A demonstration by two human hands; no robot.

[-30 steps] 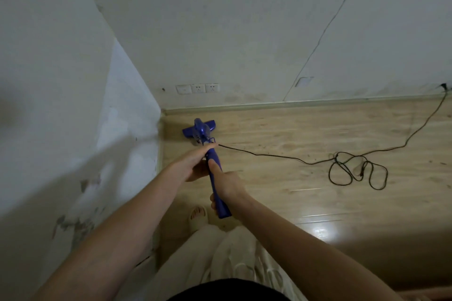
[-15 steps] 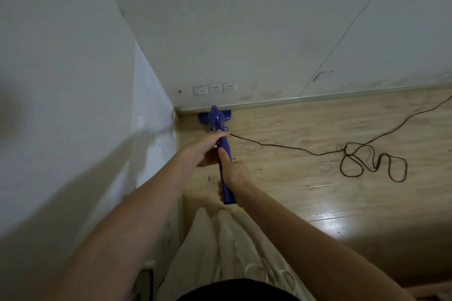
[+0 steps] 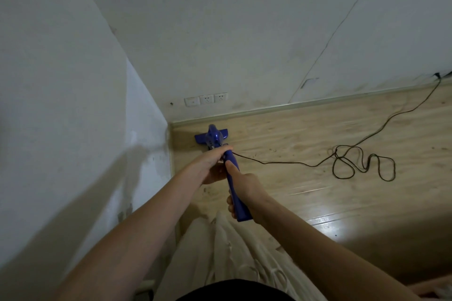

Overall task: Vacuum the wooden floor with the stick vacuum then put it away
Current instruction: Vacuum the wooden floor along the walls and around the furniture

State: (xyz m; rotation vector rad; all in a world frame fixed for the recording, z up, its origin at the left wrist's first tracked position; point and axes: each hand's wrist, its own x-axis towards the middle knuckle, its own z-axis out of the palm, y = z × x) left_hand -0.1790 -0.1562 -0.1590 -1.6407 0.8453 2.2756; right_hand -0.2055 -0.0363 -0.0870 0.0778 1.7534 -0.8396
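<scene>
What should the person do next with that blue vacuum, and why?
Probably sweep the stick vacuum to the right along the skirting board. Its head already sits in the corner, near the side wall, while dark specks show on the wooden floor to the right. Both the left hand and the right hand grip the handle. Mind the black cord coiled further right.

three white wall sockets [image 3: 206, 99] sit low on the scuffed white wall [image 3: 244, 32]; pale, perhaps cotton, drawstring trousers [image 3: 230, 259] fill the bottom.

Vacuum head [image 3: 212, 138] near corner, cord [image 3: 352, 162] rightward
</scene>
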